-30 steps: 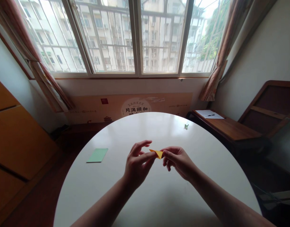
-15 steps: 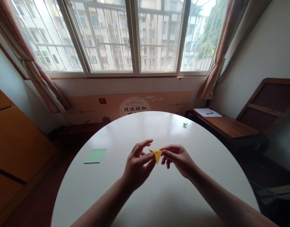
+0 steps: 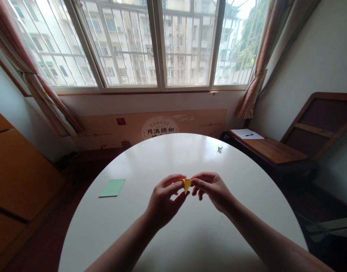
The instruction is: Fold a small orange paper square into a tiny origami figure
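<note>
Since the earlier frame, the raised upper finger of the left hand (image 3: 162, 200) has lowered to the top edge of the yellow folded paper (image 3: 187, 184); the paper is near the centre of the frame, held above the white round surface (image 3: 173, 241), its narrow point directed downward. Left hand grasps the left side of the paper between fingers above and thumb below, the thumb tip close to the lower point; right hand (image 3: 214, 189) pinches the upper right corner between thumb and index finger, remaining fingers curled beneath; neither of the hands is released. Step in hand, as judged: the small piece is being handled and shaped in the air, both sides supported; whether a crease is being pressed cannot be told at this size. Next move, as judged, calls for a steady right pinch and light left finger pressure, so that the layers neither slip nor crumple. Green square paper (image 3: 112, 188) lies flat at left of centre, sheet count uncertain; small green origami figure (image 3: 220, 149), apparently a bird, rests right of centre, well apart from the hands.
</note>
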Tool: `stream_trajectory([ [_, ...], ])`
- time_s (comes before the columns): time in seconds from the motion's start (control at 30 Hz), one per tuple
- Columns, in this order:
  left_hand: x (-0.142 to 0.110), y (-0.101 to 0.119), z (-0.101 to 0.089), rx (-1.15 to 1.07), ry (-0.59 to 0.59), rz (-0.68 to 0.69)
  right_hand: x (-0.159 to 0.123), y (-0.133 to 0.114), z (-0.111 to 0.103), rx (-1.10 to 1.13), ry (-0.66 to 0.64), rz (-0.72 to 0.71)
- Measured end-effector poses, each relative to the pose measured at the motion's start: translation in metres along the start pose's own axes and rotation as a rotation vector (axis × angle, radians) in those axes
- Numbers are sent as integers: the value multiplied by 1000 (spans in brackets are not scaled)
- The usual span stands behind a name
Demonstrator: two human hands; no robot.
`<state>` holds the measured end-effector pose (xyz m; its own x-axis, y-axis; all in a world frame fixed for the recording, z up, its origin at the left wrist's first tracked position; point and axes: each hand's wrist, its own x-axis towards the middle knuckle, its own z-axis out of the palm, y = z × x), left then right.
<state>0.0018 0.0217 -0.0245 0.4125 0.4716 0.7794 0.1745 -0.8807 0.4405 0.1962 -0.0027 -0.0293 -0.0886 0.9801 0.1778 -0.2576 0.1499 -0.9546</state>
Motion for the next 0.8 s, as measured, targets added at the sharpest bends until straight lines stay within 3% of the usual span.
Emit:
stream_trajectory([
  [0.13, 2, 3, -2, -118, -25, -64, 1, -1, -2, -26, 34, 2],
  [0.27, 3, 3, -6, -307, -12, -359, 2, -3, -5, -83, 74, -8],
  [0.37, 4, 2, -6, -360, -83, -511, 2, -4, -6, -153, 87, -29],
  [0.47, 7, 3, -5, -293, -166, -585, 1, -3, -7, -219, 95, -58],
  [0.57, 10, 6, -4, -260, -157, -651, 0, -3, -6, -258, 100, -81],
  [0.8, 15, 5, -4, -440, -141, -817, 0, -4, -4, -250, 68, -61],
])
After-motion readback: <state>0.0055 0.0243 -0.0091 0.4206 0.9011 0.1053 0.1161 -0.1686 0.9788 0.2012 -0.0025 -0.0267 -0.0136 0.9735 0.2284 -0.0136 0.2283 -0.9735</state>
